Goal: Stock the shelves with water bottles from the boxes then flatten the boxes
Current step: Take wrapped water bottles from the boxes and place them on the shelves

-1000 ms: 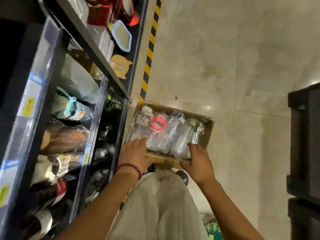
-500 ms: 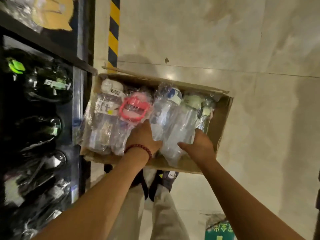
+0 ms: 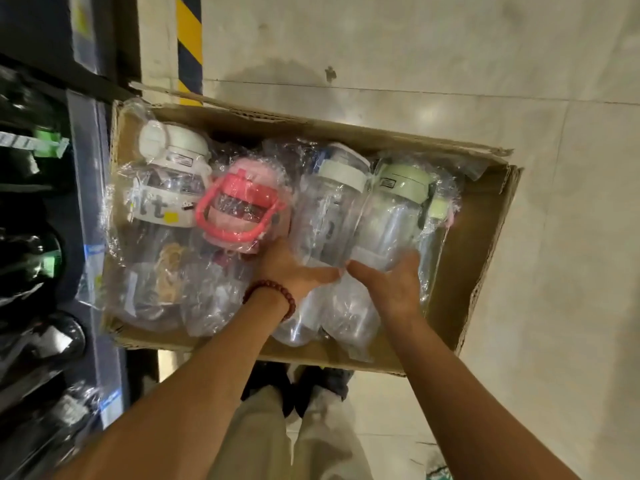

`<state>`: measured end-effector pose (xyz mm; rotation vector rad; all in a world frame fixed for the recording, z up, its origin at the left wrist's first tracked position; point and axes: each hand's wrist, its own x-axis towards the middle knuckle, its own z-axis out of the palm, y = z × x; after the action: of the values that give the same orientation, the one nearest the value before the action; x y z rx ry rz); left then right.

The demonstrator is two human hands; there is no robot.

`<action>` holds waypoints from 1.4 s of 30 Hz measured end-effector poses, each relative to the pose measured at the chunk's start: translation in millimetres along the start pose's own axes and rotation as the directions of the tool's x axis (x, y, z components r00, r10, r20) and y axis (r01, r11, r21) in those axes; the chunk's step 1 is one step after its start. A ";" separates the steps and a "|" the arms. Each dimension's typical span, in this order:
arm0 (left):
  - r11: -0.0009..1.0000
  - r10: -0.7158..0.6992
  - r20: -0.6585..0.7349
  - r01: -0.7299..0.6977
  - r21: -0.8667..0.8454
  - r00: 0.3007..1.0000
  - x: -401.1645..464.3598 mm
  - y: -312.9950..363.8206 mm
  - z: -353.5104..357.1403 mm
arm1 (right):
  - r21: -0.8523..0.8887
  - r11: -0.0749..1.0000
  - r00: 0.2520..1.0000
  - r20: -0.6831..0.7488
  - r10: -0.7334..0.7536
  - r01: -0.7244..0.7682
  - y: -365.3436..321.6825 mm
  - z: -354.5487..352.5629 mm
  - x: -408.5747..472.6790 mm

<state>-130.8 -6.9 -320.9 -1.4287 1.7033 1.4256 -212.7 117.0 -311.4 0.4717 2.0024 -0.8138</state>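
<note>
An open cardboard box [image 3: 485,216] lies on the floor by my feet, holding several clear water bottles wrapped in plastic bags. From left to right lie a white-capped bottle [image 3: 169,188], a pink-handled bottle [image 3: 239,209], a pale-lidded bottle [image 3: 329,209] and a green-lidded bottle [image 3: 391,216]. My left hand [image 3: 294,271], with a bead bracelet on its wrist, reaches between the pink and pale-lidded bottles, its thumb lying across the pale-lidded one. My right hand [image 3: 391,285] curls around the lower body of the green-lidded bottle and looks blurred.
Dark shelves [image 3: 83,209] with black bottles in plastic [image 3: 38,341] run along the left, close against the box. A yellow and black striped floor marking [image 3: 188,36] lies beyond the box. Pale tiled floor [image 3: 571,306] spreads to the right.
The view has dropped closer to the box. Both hands have moved from the box's near edge in onto the bottles, the left onto the pale-lidded one, the right onto the green-lidded one.
</note>
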 end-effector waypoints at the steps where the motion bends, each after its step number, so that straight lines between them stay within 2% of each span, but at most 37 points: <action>1: 0.999 0.000 -0.012 0.000 -0.034 1.000 -4.8 1.2 1.2 | 0.002 1.000 1.000 0.009 0.009 -0.009 -1.8 -2.1 -1.2; 4: 0.994 -0.017 -0.028 0.014 -0.109 0.999 -24.8 6.4 -5.0 | 0.008 1.000 0.999 0.044 0.023 -0.024 -7.4 -9.5 -15.1; 8: 0.986 0.005 -0.014 -0.007 -0.167 1.000 -67.7 19.8 -29.8 | 0.129 0.992 0.998 0.059 -0.017 0.009 -23.8 -27.6 -57.8; 13: 0.983 0.068 -0.082 -0.081 -0.164 0.994 -131.1 60.6 -78.9 | 0.161 0.971 0.983 0.019 -0.180 0.175 -67.2 -47.5 -130.3; 17: 0.956 0.178 -0.167 -0.211 -0.203 0.970 -191.9 95.3 -129.8 | 0.162 0.939 0.952 0.006 -0.307 0.302 -114.4 -59.9 -197.2; 19: 0.928 0.191 -0.200 -0.243 -0.281 0.961 -228.5 112.2 -156.0 | 0.173 0.908 0.923 -0.014 -0.385 0.381 -138.2 -67.9 -233.3; 25: 0.836 0.311 -0.357 -0.432 -0.338 0.881 -351.4 151.8 -230.1 | 0.198 0.799 0.812 0.024 -0.583 0.568 -202.0 -101.5 -361.1; 33: 0.764 0.359 -0.508 -0.559 -0.323 0.783 -502.6 151.9 -279.3 | 0.137 0.665 0.658 0.094 -0.747 0.735 -217.5 -136.2 -502.4; 35: 0.758 0.356 -0.565 -0.584 -0.291 0.744 -531.6 144.1 -279.6 | 0.131 0.631 0.619 0.125 -0.776 0.765 -213.8 -143.9 -528.7; 38: 0.724 0.345 -0.580 -0.602 -0.337 0.738 -563.5 128.6 -269.9 | 0.122 0.589 0.562 0.198 -0.803 0.799 -206.8 -156.3 -553.6; 42: 0.690 0.202 -0.696 -0.604 -0.398 0.690 -589.3 109.4 -241.3 | 0.096 0.501 0.455 0.302 -0.838 0.860 -204.1 -175.1 -564.6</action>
<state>20.0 -4.6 307.3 -2.1148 2.2055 2.0758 -144.1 87.2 309.5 -0.7971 1.8792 -1.3067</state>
